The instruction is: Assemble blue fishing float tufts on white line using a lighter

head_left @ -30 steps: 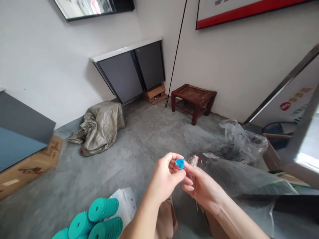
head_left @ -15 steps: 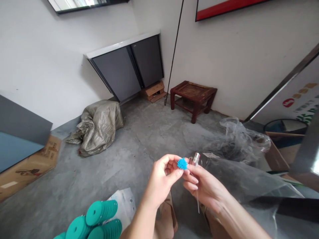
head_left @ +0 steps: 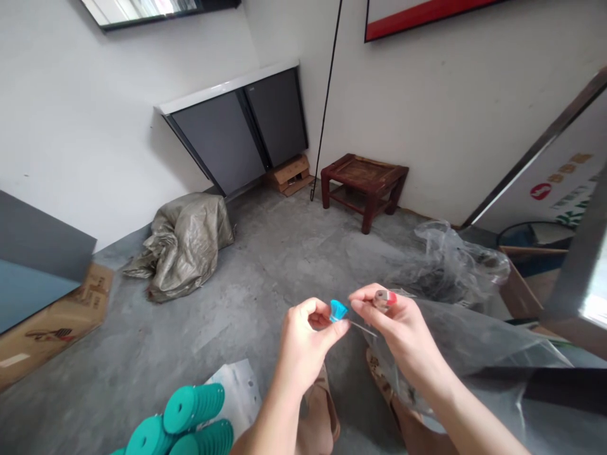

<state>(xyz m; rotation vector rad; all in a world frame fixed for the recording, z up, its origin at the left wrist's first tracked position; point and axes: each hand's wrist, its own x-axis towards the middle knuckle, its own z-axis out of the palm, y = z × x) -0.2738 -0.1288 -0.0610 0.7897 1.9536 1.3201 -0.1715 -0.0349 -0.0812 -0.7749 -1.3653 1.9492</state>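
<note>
My left hand point(head_left: 310, 338) pinches a small bright blue tuft point(head_left: 338, 309), flared at its top and gathered at its base. A thin pale stick point(head_left: 364, 328) runs out to the right from the pinching fingertips, below the tuft. Close on the right, my right hand point(head_left: 401, 322) is closed, with a small silver-and-red object point(head_left: 385, 298) tucked among its fingers; its exact kind is unclear. Thumb and forefinger of that hand are pressed together just apart from the tuft. Anything very fine between them is too small to see.
Teal spools point(head_left: 192, 407) lie at the lower left beside a whitish sheet point(head_left: 239, 379). Clear plastic wrapping point(head_left: 469, 328) spreads on the right. Further off are a wooden stool point(head_left: 365, 174), a crumpled sack point(head_left: 187, 243), a grey cabinet point(head_left: 220, 142) and a cardboard box point(head_left: 57, 322).
My right hand has moved up and away from the tuft. The tuft has tilted from facing me to a side view, and the stick now points right instead of hanging down.
</note>
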